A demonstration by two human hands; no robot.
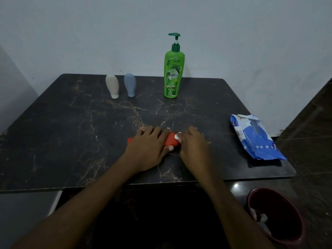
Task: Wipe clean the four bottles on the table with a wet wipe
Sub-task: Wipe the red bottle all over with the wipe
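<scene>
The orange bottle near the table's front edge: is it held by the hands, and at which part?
Yes. The left hand presses on the middle of the lying orange bottle; the right hand holds a white wipe against its right end.

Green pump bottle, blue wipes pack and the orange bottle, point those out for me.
green pump bottle (173, 76), head view, on its label.
blue wipes pack (255, 137), head view, middle of the pack.
orange bottle (171, 139), head view, bare stretch between the hands.

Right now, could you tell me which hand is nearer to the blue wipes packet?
Right. The right hand is at the orange bottle, on the side toward the blue wipes packet; the left hand lies farther away.
</scene>
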